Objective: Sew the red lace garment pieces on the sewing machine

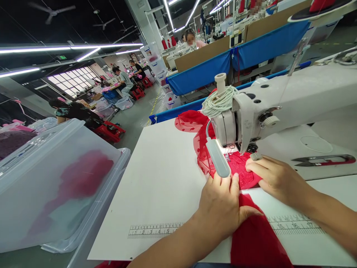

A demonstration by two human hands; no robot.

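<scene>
Red lace fabric (242,168) lies under the needle area of a white sewing machine (301,93). My left hand (220,203) presses on its near edge, fingers spread and thumb stretched out over a darker red strip (255,242) that hangs toward me. On the other side, my right hand (279,180) pinches the right edge of the lace, thumb and fingertips together. Sheer red mesh (200,143) bunches to the left and behind the machine head. A small grey lamp (219,158) partly covers the fabric near my left fingertips.
Thread snips (325,160) lie on the machine bed at the right. A printed ruler (156,230) runs along the white table (164,178). Clear plastic bins (55,186) stand at the left. Several people work at other tables behind, beyond blue cloth troughs (200,82).
</scene>
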